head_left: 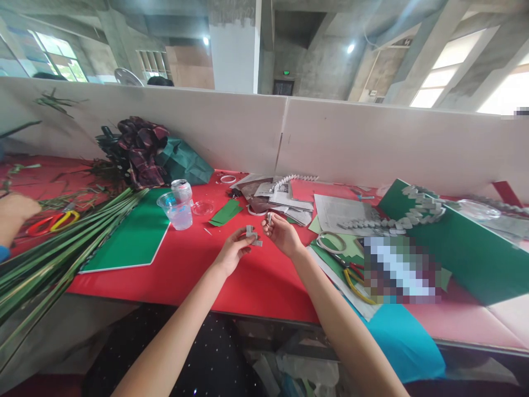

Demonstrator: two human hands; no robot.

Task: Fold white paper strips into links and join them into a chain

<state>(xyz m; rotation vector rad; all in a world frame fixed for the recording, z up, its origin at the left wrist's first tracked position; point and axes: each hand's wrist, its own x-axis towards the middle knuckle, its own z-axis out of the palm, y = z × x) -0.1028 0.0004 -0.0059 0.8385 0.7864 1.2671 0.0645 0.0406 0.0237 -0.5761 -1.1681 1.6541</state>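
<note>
My left hand (232,251) pinches a small folded piece of grey paper (253,235) above the red table (173,275). My right hand (283,232) is just to its right, fingertips closed on a thin grey paper strip (269,218) that stands up between them. Both hands hover over the table's middle, close together but apart.
A plastic cup (178,210) and a can (182,190) stand left of the hands beside a green board (134,237). Long green leaves (61,248) lie at left, where another person's hand (14,212) rests by red-yellow scissors (52,221). Printed papers (343,212), a tape ring (330,242), yellow-handled scissors (355,278) and a folded paper chain (397,215) lie at right.
</note>
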